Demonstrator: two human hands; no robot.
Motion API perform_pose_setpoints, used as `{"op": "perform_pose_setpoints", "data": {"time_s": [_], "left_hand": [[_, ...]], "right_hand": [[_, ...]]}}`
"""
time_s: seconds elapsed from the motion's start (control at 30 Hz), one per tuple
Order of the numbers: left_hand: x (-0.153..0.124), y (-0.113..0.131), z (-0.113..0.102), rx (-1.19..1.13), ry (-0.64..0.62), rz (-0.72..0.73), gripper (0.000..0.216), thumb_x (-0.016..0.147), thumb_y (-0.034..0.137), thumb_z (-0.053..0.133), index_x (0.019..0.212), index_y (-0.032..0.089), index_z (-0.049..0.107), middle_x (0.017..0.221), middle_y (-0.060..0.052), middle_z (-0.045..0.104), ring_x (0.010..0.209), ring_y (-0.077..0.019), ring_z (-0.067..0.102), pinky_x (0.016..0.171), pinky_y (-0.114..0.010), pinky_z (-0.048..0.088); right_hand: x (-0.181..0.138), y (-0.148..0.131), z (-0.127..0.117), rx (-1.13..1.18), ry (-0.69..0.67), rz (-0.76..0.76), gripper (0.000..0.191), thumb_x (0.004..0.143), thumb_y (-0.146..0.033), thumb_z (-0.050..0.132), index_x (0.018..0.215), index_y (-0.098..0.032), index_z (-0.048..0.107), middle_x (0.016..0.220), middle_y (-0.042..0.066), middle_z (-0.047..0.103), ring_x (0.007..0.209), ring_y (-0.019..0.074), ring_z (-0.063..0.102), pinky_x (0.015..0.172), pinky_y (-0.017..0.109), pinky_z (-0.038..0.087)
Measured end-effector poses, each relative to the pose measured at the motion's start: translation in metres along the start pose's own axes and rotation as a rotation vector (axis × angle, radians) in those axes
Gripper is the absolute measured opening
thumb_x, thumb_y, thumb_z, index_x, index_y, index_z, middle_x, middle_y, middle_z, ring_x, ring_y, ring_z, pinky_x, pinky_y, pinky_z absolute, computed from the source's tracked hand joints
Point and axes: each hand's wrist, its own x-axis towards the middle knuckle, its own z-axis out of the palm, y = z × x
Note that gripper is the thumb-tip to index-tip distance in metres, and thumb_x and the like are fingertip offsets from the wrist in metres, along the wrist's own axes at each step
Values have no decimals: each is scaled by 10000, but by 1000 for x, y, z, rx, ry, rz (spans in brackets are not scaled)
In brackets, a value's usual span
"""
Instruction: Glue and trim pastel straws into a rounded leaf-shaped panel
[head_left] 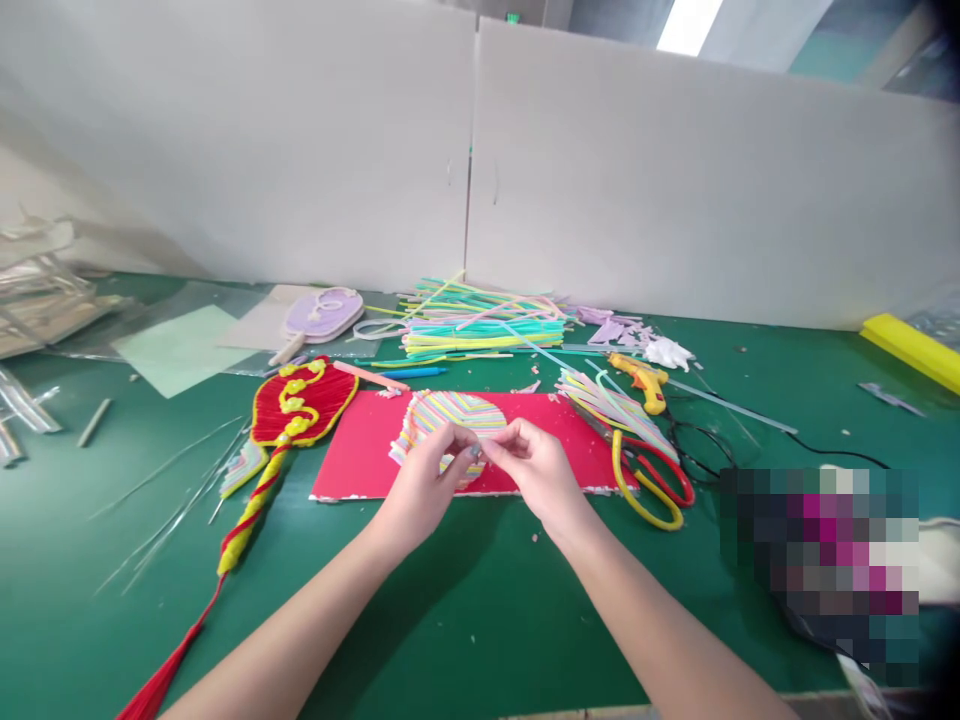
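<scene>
Both hands meet over a round, flat piece made of pastel-striped fuzzy strips [469, 408], which lies on a red rectangular board [356, 445] in the middle of the green counter [450, 610]. The left hand [433, 475] and the right hand [538, 467] have thumbs and forefingers drawn in close, fingertips nearly meeting above the striped piece; whether the fingers grasp some small bit between them, I cannot tell. Scissors with one red and one yellow handle loop [618, 463] lie at the board's right end, partly across a bundle of pastel strips [600, 402]. Just behind is a yellow glue gun [646, 384]. A heap of loose pastel strips [484, 333] lies beyond the board. On the left, a red fuzzy fan with yellow trim and a twisted handle [271, 405] rests near a lilac rounded fan [319, 318]
</scene>
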Motion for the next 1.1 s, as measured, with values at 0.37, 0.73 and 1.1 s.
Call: {"op": "perform_pose_setpoints", "data": {"time_s": [0.37, 0.73, 1.1], "left_hand": [[8, -16, -6, -129, -14, 10, 106, 856, 261, 499, 848, 171, 555, 793, -19, 611, 768, -158, 591, 712, -283, 464], [8, -18, -5, -353, -91, 53, 247, 828, 411, 593, 835, 165, 571, 798, -27, 634, 795, -171, 618, 751, -312, 485], [8, -16, -5, -380, -92, -6, 322, 784, 475, 630, 838, 160, 591, 799, -37, 675, 785, -179, 644, 773, -327, 501]], "right_hand": [[6, 5, 9, 72, 8, 0, 248, 642, -373, 753, 691, -185, 599, 661, -9, 642, 691, 152, 604, 696, 291, 454], [6, 8, 0, 444, -243, 156, 247, 564, -288, 841, 667, -181, 644, 653, -29, 617, 646, 88, 533, 626, 235, 383], [4, 5, -1, 424, -248, 131, 269, 545, -302, 840, 667, -184, 632, 658, -23, 633, 628, 97, 545, 607, 238, 405]]}}
